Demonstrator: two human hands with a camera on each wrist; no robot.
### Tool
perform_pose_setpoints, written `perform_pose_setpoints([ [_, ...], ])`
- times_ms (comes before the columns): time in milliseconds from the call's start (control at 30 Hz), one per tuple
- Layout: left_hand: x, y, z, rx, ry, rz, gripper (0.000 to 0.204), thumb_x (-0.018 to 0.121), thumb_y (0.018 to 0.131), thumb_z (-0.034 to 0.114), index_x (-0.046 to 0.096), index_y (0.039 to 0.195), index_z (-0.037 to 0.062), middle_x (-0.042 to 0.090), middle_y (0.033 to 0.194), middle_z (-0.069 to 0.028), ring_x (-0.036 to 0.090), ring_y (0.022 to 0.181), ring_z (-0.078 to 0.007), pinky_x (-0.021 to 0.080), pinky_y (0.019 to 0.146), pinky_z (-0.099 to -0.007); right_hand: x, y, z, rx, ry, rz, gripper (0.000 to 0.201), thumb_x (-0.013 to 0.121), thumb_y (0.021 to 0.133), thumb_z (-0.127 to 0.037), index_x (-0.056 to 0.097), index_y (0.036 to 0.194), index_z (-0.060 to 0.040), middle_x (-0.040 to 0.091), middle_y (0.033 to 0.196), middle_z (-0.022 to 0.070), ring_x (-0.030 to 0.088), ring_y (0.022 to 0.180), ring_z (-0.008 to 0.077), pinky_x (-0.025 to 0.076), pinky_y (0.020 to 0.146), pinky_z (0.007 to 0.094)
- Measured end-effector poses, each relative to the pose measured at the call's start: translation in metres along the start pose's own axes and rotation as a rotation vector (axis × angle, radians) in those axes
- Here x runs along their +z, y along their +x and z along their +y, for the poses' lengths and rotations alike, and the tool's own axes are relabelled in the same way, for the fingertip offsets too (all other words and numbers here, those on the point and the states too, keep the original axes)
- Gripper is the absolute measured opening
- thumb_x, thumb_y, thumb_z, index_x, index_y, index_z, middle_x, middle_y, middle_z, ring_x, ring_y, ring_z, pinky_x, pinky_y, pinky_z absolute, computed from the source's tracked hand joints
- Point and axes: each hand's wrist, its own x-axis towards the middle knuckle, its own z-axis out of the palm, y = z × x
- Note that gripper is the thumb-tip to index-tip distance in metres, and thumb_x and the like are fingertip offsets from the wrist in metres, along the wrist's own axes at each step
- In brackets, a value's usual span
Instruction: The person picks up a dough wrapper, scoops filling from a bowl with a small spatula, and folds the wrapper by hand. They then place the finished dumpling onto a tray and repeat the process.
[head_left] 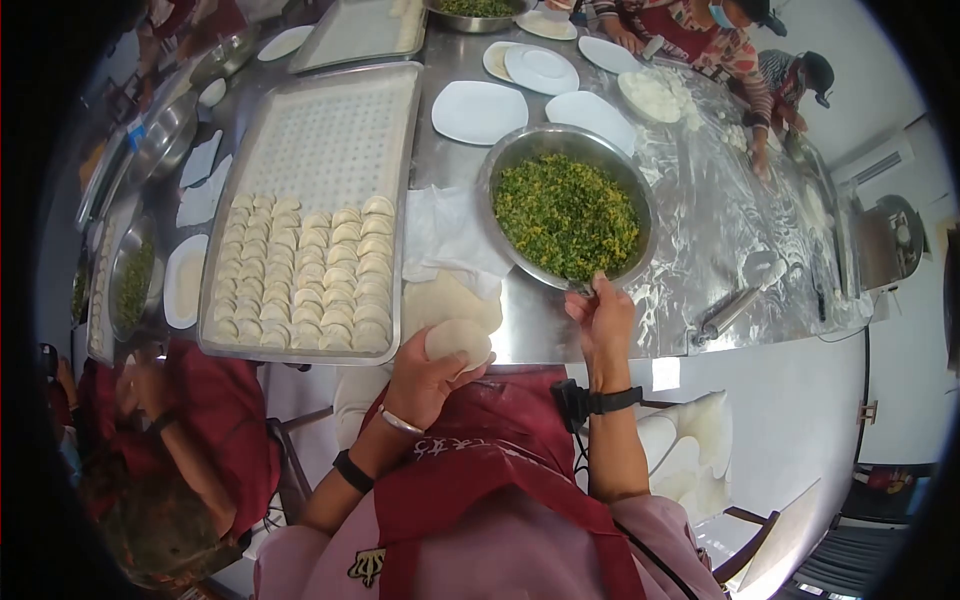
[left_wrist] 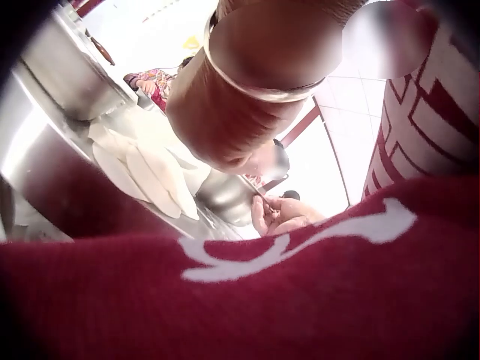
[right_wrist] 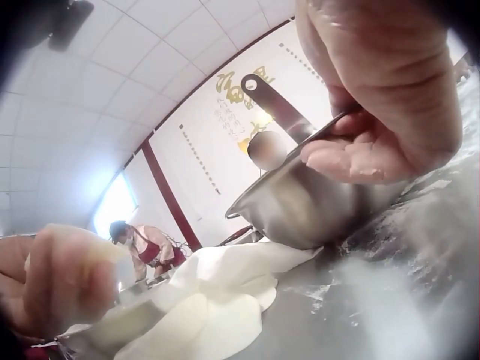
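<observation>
My left hand (head_left: 425,375) holds a round dumpling wrapper (head_left: 458,342) in front of the table's near edge, thumb over its face. More round wrappers (head_left: 450,298) lie in a pile just beyond, partly under a white cloth (head_left: 455,235). My right hand (head_left: 605,315) is at the near rim of a steel bowl (head_left: 487,215) heaped with chopped green and yellow filling (head_left: 565,215). Its fingers are curled around a metal utensil, whose flat handle (right_wrist: 274,105) with a hole at the end shows in the right wrist view; the rest is hidden.
Left of the bowl, a large tray (head_left: 412,130) carries rows of folded dumplings (head_left: 310,270). White plates (head_left: 480,112) stand behind. On the floured right side lie a rolling pin (head_left: 730,315) and dough (head_left: 655,98). Other people work around the table, one close on my left (head_left: 200,430).
</observation>
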Motion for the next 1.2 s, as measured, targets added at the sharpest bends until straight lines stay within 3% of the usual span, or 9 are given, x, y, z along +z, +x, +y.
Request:
perform_pose_setpoints([
  [267, -0.012, 0.007, 0.009, 0.007, -0.089, 0.026, 0.044, 0.061, 0.09, 0.003, 0.047, 0.13, -0.008, 0.061, 0.121, -0.0174, 0.064, 0.11, -0.0283, 0.056, 0.092, -0.0405, -0.013, -0.033, 0.003, 0.013, 0.097, 0.052, 0.024, 0.062, 0.095, -0.016, 0.047, 0.087, 0.0018, 0.058, 0.074, 0.0125, 0.063, 0.052, 0.0225, 0.059, 0.049, 0.0306],
  [400, -0.011, 0.012, 0.004, 0.03, -0.06, 0.027, 0.043, 0.061, 0.091, 0.005, 0.048, 0.13, -0.0084, 0.062, 0.121, -0.0167, 0.064, 0.11, -0.0273, 0.055, 0.092, -0.0386, -0.027, -0.053, 0.006, 0.013, 0.039, 0.063, 0.027, 0.063, 0.096, -0.019, 0.047, 0.087, 0.0014, 0.059, 0.077, 0.0129, 0.065, 0.058, 0.0243, 0.062, 0.058, 0.0354],
  [533, -0.006, 0.03, 0.037, -0.028, -0.056, -0.013, 0.043, 0.062, 0.09, 0.007, 0.05, 0.128, -0.0088, 0.062, 0.12, -0.0167, 0.064, 0.109, -0.0272, 0.055, 0.093, -0.0376, -0.016, -0.053, -0.023, 0.18, -0.13, -0.026, 0.029, 0.062, 0.098, -0.024, 0.053, 0.088, 0.0019, 0.062, 0.076, 0.0132, 0.067, 0.061, 0.0251, 0.061, 0.06, 0.0363],
  [567, -0.006, 0.031, 0.039, -0.042, -0.044, -0.006, 0.043, 0.062, 0.091, 0.007, 0.05, 0.128, -0.0089, 0.062, 0.119, -0.017, 0.064, 0.109, -0.0273, 0.055, 0.093, -0.0376, -0.018, -0.055, -0.034, 0.216, -0.269, -0.07, 0.028, 0.061, 0.098, -0.024, 0.059, 0.087, 0.0024, 0.066, 0.076, 0.0114, 0.066, 0.06, 0.0213, 0.057, 0.059, 0.0314],
  [700, -0.009, 0.033, 0.041, -0.049, -0.031, 0.025, 0.042, 0.06, 0.093, 0.009, 0.049, 0.13, -0.0069, 0.062, 0.121, -0.0166, 0.064, 0.109, -0.0289, 0.055, 0.095, -0.0387, -0.036, -0.064, -0.043, -0.365, -0.839, 0.011, 0.022, 0.065, 0.096, -0.018, 0.064, 0.085, 0.001, 0.067, 0.079, 0.0056, 0.061, 0.066, 0.0109, 0.05, 0.061, 0.0248],
  [800, -0.009, 0.033, 0.041, -0.023, -0.088, 0.052, 0.04, 0.056, 0.095, 0.009, 0.048, 0.131, -0.0059, 0.062, 0.121, -0.0167, 0.064, 0.11, -0.0309, 0.055, 0.095, -0.0405, -0.018, -0.083, -0.054, -0.647, -0.828, 0.042, 0.01, 0.068, 0.09, -0.008, 0.066, 0.085, 0.0005, 0.068, 0.074, 0.0071, 0.063, 0.063, 0.0128, 0.05, 0.059, 0.026],
  [933, 0.0, 0.033, 0.05, -0.025, -0.122, 0.071, 0.037, 0.054, 0.096, 0.008, 0.048, 0.13, -0.0065, 0.062, 0.121, -0.0175, 0.064, 0.109, -0.0328, 0.055, 0.095, -0.0426, 0.007, -0.101, -0.061, -0.882, -0.933, -0.138, 0.011, 0.073, 0.081, 0.0, 0.067, 0.09, -0.0009, 0.069, 0.081, 0.0102, 0.064, 0.065, 0.0231, 0.052, 0.063, 0.0309],
  [1100, 0.007, 0.03, 0.044, -0.085, -0.076, 0.02, 0.038, 0.058, 0.093, 0.002, 0.049, 0.129, -0.0066, 0.062, 0.121, -0.0172, 0.065, 0.109, -0.0321, 0.056, 0.093, -0.0397, 0.002, -0.092, -0.06, -0.908, -1.126, -0.214, 0.053, 0.078, 0.067, 0.001, 0.067, 0.118, -0.0063, 0.063, 0.104, 0.013, 0.059, 0.097, 0.0327, 0.049, 0.083, 0.0405],
  [1200, 0.018, 0.043, 0.06, -0.094, -0.039, -0.029, 0.04, 0.061, 0.091, 0.0, 0.05, 0.128, -0.0063, 0.063, 0.12, -0.0164, 0.065, 0.109, -0.0303, 0.057, 0.091, -0.0366, 0.025, -0.076, -0.061, -0.886, -1.172, -0.313, 0.051, 0.079, 0.066, 0.001, 0.069, 0.114, -0.0099, 0.063, 0.1, 0.0107, 0.059, 0.093, 0.0307, 0.049, 0.079, 0.0396],
])
